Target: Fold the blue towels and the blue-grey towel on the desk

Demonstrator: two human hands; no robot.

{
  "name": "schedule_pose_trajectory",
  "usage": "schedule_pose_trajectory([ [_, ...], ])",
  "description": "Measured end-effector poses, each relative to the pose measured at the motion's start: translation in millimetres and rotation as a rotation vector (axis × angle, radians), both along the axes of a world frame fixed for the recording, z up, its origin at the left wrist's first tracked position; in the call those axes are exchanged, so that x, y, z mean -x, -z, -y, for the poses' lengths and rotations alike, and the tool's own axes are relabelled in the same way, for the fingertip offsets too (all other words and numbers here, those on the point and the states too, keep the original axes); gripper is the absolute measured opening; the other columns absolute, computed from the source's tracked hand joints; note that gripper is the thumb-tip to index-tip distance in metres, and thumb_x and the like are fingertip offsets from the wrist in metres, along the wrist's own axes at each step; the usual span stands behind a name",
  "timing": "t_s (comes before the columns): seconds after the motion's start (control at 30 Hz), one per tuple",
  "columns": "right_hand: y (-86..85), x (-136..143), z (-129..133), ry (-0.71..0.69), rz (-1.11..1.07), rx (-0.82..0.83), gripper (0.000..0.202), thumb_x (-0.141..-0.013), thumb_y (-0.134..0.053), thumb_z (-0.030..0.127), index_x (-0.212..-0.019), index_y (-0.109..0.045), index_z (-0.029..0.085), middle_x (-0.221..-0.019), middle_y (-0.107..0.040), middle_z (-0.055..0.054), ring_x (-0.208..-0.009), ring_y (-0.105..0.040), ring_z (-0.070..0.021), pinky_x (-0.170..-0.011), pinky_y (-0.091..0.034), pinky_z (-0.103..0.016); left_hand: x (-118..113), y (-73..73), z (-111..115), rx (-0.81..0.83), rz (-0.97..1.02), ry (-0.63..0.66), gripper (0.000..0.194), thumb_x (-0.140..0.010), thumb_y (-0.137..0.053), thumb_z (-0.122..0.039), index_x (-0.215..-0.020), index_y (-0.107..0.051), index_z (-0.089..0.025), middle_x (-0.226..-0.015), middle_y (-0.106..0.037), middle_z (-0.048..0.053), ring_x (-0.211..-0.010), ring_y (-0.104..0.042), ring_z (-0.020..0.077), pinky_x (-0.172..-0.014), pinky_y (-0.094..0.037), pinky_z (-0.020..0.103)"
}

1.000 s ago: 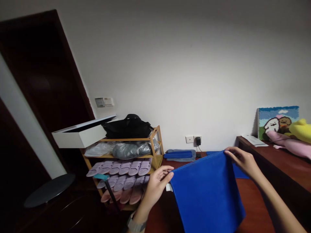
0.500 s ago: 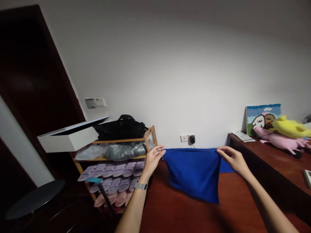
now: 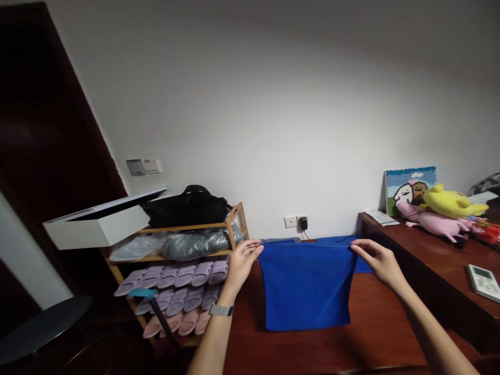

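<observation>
A blue cloth (image 3: 308,286) with a stitched upper edge hangs spread out between my two hands, over a reddish-brown wooden table (image 3: 383,323). My left hand (image 3: 242,260) pinches its top left corner between thumb and fingers; a watch-like band circles that wrist. At the top right corner, my right hand (image 3: 377,259) pinches the cloth in the same way. The cloth's lower edge falls nearly straight. More blue fabric (image 3: 363,264) lies on the table behind it, partly hidden, beside a greyish piece at the back.
On the left stands a wooden rack (image 3: 234,229) with slippers (image 3: 187,276), a black bag (image 3: 187,208) and a white box (image 3: 97,224). A raised ledge (image 3: 429,260) at right carries plush toys (image 3: 441,213), a picture (image 3: 410,190) and a remote control (image 3: 484,281). A black plug (image 3: 303,223) sits in the wall socket.
The cloth's bottom, swung and slanted before, now hangs almost level and flatter. Both hands keep their pinch on the corners. The view has turned slightly right, showing more of the ledge.
</observation>
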State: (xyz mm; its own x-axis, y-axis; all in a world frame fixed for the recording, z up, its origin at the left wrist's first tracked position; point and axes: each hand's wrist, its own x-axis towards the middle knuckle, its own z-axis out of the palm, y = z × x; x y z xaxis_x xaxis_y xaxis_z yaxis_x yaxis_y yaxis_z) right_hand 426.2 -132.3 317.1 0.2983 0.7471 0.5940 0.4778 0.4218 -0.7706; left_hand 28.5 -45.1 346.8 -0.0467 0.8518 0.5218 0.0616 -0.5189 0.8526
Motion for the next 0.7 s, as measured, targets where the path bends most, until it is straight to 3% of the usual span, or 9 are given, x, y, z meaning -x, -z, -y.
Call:
schedule_pose_trajectory([
  [0.17, -12.4, -1, 36, 0.056, 0.043, -0.043, 0.050, -0.079, -0.073, 0.074, -0.091, -0.082, 0.025, -0.095, -0.082, -0.006, -0.082, -0.075, -0.0239, -0.071, -0.062, -0.030, 5, -9.9, 51, -0.020, -0.058, -0.036, 0.035, -0.075, -0.087, -0.048, -0.096, -0.078, -0.021, -0.095, -0.082, 0.007, -0.088, -0.077, 0.0223, -0.083, -0.063, 0.033],
  [0.27, -17.4, -1, 56, 0.120, 0.019, -0.061, 0.044, -0.081, -0.075, 0.069, -0.096, -0.081, 0.027, -0.080, -0.079, -0.003, -0.057, -0.065, -0.0167, -0.052, -0.055, -0.026, 8, -12.3, 78, -0.048, -0.046, -0.066, 0.034, -0.076, -0.087, -0.048, -0.095, -0.078, -0.021, -0.091, -0.081, 0.005, -0.084, -0.076, 0.0219, -0.077, -0.063, 0.031],
  [0.33, -16.3, -2, 59, 0.141, 0.002, -0.057, 0.041, -0.083, -0.075, 0.065, -0.100, -0.080, 0.028, -0.067, -0.072, 0.001, -0.045, -0.055, -0.0131, -0.044, -0.049, -0.026, 7, -10.9, 83, -0.055, -0.035, -0.068, 0.033, -0.077, -0.087, -0.048, -0.095, -0.078, -0.021, -0.089, -0.080, 0.005, -0.083, -0.075, 0.0215, -0.076, -0.063, 0.030],
  [0.43, -6.5, -1, 36, 0.090, -0.003, -0.006, 0.043, -0.083, -0.074, 0.066, -0.102, -0.078, 0.028, -0.069, -0.073, 0.001, -0.043, -0.056, -0.0131, -0.044, -0.050, -0.026, 4, 2.1, 64, -0.010, -0.044, -0.038, 0.031, -0.079, -0.085, -0.047, -0.095, -0.078, -0.022, -0.089, -0.080, 0.004, -0.083, -0.075, 0.0207, -0.076, -0.062, 0.029],
  [0.53, 13.8, 4, -20, 0.000, 0.019, 0.106, 0.050, -0.084, -0.068, 0.071, -0.102, -0.077, 0.025, -0.070, -0.075, 0.000, -0.047, -0.063, -0.0161, -0.048, -0.053, -0.027, 6, 39.2, 22, 0.082, -0.060, -0.005, 0.036, -0.077, -0.084, -0.051, -0.096, -0.077, -0.021, -0.089, -0.081, 0.006, -0.085, -0.076, 0.0218, -0.077, -0.061, 0.030],
  [0.63, 43.2, 27, -93, -0.066, 0.127, 0.229, 0.054, -0.090, -0.057, 0.071, -0.102, -0.076, 0.022, -0.062, -0.072, 0.000, -0.053, -0.069, -0.0192, -0.058, -0.057, -0.029, 15, 101.6, -24, 0.176, -0.095, -0.032, 0.047, -0.075, -0.080, -0.061, -0.094, -0.075, -0.018, -0.094, -0.081, 0.011, -0.091, -0.077, 0.0257, -0.078, -0.062, 0.034],
  [0.7, 64.6, 55, -136, -0.081, 0.244, 0.298, 0.051, -0.096, -0.049, 0.064, -0.102, -0.074, 0.020, -0.069, -0.076, -0.003, -0.060, -0.073, -0.0201, -0.066, -0.058, -0.030, 26, 148.1, -46, 0.253, -0.208, -0.117, 0.051, -0.076, -0.072, -0.066, -0.094, -0.074, -0.018, -0.095, -0.081, 0.012, -0.089, -0.078, 0.0262, -0.075, -0.062, 0.035],
])
